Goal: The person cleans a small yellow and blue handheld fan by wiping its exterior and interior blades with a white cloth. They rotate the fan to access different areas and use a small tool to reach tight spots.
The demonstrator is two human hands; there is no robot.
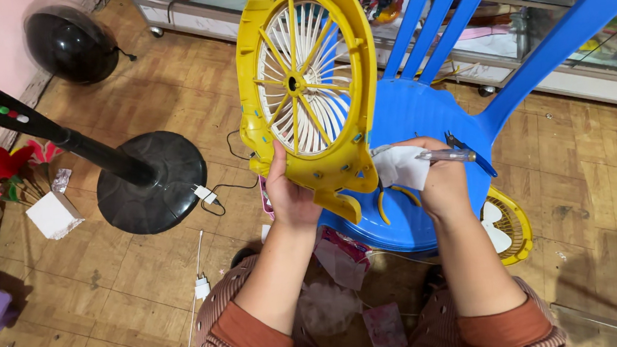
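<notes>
Wooden floor [148, 281] carries a black fan base [151, 182] at left. Your left hand [289, 193] grips the yellow fan housing [309, 85], held upright above the blue chair [422, 120]. Your right hand [437, 178] is closed on a white cloth [402, 166] and pen [446, 156].
</notes>
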